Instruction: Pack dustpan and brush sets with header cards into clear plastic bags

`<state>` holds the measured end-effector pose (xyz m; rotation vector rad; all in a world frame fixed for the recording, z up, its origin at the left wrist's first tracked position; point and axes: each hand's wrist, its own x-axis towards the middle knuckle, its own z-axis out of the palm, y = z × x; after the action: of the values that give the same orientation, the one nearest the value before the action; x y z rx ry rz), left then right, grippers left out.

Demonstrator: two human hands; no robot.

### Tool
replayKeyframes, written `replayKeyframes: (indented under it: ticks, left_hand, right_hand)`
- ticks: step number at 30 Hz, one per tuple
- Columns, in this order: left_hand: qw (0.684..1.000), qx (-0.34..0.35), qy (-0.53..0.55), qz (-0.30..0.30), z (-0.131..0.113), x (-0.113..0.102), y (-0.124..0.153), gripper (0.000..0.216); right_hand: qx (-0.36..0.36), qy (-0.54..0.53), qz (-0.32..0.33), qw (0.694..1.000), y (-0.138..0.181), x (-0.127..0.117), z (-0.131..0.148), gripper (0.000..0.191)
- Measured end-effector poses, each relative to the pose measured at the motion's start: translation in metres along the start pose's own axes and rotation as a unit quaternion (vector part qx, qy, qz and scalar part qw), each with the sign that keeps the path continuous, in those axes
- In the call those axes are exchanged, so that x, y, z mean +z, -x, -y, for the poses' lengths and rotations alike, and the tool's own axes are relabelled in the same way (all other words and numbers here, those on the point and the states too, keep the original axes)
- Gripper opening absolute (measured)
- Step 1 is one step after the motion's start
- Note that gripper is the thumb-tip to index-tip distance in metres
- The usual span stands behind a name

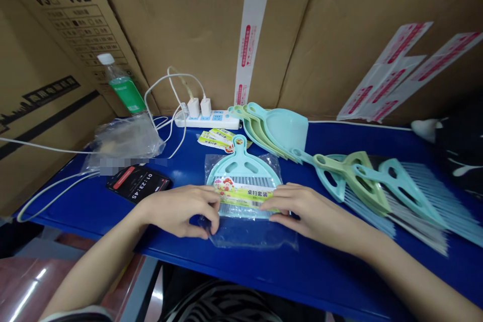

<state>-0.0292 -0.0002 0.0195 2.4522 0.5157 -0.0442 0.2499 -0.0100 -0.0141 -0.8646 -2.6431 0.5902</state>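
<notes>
A light-blue dustpan and brush set lies inside a clear plastic bag on the blue table, its handle pointing away from me. Across the bristles runs a yellow-green printed label card. My left hand is at the bag's left edge, thumb and forefinger curled together on the film. At the right side, my right hand has its fingers bent over the label's end and its thumb below, closed on the bag. The bag's lower part spreads flat toward me. What lies under the fingertips is hidden.
Stacked dustpans lie behind; loose brushes overlap at right. Spare label cards sit by a power strip with cables. On the left are a phone, plastic bags and a bottle. Cardboard boxes wall the back.
</notes>
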Motion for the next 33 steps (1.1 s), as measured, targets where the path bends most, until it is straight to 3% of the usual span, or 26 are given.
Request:
replayKeyframes:
  ticks: [10,21,24,33]
  left_hand:
    - [0.996,-0.055,0.014,-0.07,-0.0033,-0.0026,-0.005,0.016]
    - [0.998,-0.04,-0.025,-0.045,0.0027,0.0042,-0.0054,0.003]
    - [0.998,-0.027,-0.016,-0.049,0.0035,0.0041,-0.0069,0.013]
    - [0.998,-0.026,-0.036,-0.052,0.0034,0.0055,-0.0081,0.016]
  right_hand:
    - [0.004,0.004,0.012,1.0,-0.0002,-0.0022,0.0024,0.019]
    - [0.001,0.013,0.025,1.0,-0.0011,-0.004,0.0034,0.015]
    - [-0.002,0.01,0.027,1.0,-0.0015,-0.0035,0.0031,0.015]
    - [-0.006,0.02,0.022,1.0,-0.0014,-0.0032,0.0034,0.015]
